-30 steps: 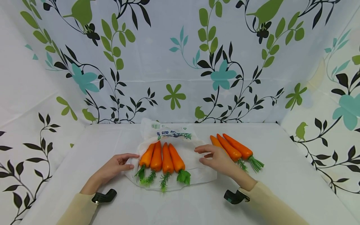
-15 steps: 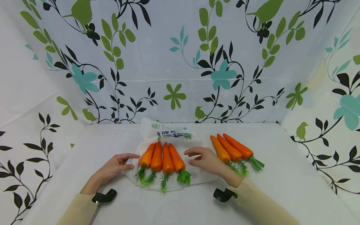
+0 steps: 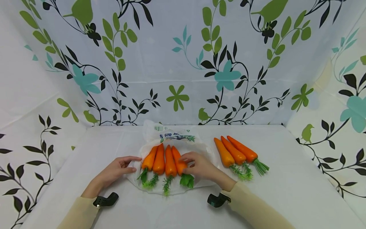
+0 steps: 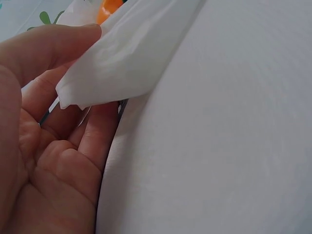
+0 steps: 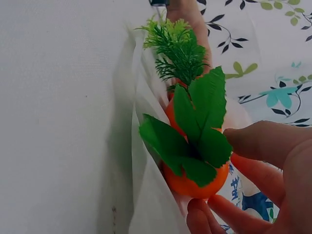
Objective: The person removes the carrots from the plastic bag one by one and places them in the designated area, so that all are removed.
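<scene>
Several orange toy carrots with green tops lie side by side on a white plastic bag (image 3: pixel 150 135) in the head view. My right hand (image 3: pixel 197 165) grips the rightmost of them, a broad-leafed carrot (image 3: pixel 176 156), near its thick end. Up close in the right wrist view, the thumb (image 5: pixel 258 139) is beside the green leaves (image 5: pixel 195 141) and the other fingers touch the orange body. At the bag's left side, my left hand (image 3: pixel 117 170) holds its edge. There the left wrist view has the thumb above the white film (image 4: pixel 117 68) and the fingers beneath it.
Three more carrots (image 3: pixel 235 151) lie together on the white table (image 3: pixel 160 213), to the right of the bag. Behind the table hangs a white cloth (image 3: pixel 154 63) printed with leaves, flowers and birds. Both wrists wear black camera bands.
My right hand has moved left from beside the three separate carrots to the rightmost carrot on the bag and taken hold of it. The left hand has stayed at the bag's edge.
</scene>
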A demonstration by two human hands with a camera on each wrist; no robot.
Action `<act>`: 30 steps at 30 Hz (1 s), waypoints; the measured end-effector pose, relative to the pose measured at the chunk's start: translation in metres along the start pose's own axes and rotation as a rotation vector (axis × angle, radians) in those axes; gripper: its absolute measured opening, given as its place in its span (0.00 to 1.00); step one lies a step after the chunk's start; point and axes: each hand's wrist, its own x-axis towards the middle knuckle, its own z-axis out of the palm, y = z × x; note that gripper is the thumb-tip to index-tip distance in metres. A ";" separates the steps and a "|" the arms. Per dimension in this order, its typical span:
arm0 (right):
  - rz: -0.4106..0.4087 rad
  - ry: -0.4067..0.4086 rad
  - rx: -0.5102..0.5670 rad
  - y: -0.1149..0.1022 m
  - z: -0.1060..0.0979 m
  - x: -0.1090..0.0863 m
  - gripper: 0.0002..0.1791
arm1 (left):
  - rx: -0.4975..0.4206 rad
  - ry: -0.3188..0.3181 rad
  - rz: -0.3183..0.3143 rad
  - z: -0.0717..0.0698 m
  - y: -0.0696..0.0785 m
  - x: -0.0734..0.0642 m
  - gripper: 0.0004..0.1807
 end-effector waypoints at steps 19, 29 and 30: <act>0.091 0.044 -0.060 -0.002 0.016 0.005 0.18 | 0.013 -0.007 -0.007 0.000 0.002 -0.001 0.22; 0.108 0.083 -0.055 -0.004 0.012 0.003 0.17 | 0.015 -0.009 0.010 0.000 0.000 0.000 0.21; 0.107 0.085 -0.051 -0.004 0.012 0.003 0.17 | 0.016 -0.009 0.011 0.000 0.000 0.000 0.21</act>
